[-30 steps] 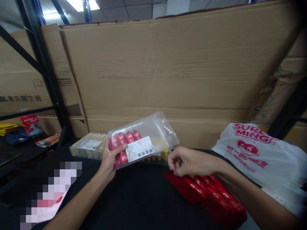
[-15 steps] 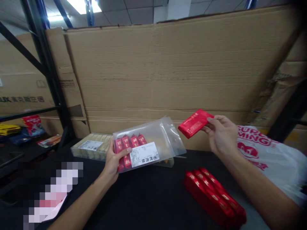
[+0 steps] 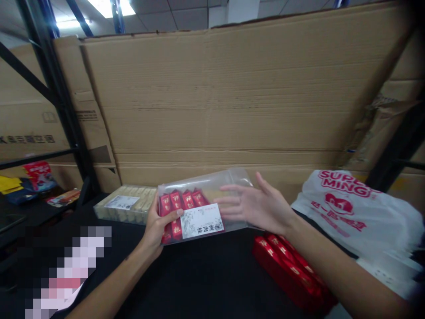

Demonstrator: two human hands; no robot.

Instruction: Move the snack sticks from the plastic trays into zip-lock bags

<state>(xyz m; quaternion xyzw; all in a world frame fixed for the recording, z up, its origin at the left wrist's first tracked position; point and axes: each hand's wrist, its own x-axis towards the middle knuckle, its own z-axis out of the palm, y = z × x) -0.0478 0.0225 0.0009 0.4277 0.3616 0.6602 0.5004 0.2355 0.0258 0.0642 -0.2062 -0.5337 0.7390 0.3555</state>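
My left hand (image 3: 159, 223) grips a clear plastic bag (image 3: 237, 177) by its left end, thumb on the front. Inside, several small red packets (image 3: 175, 201) stand side by side, and a white label (image 3: 202, 220) with dark characters covers part of them. At the bag's right end is my right hand (image 3: 255, 206), fingers stretched out and thumb raised. Its fingers overlap the bag; whether they are inside it or in front of it I cannot tell. A stack of red packets (image 3: 285, 270) lies on the black table below my right forearm, which partly hides it.
Behind the bag, a clear pack of pale sticks (image 3: 124, 203) sits on the left. A white printed plastic bag (image 3: 352, 208) lies on the right. Cardboard (image 3: 212, 97) walls the back; a blurred-out paper (image 3: 69, 274) lies front left.
My right hand has moved left to the bag's right end, and its fingers have opened. The red packet it held is out of sight. My left hand keeps its hold.
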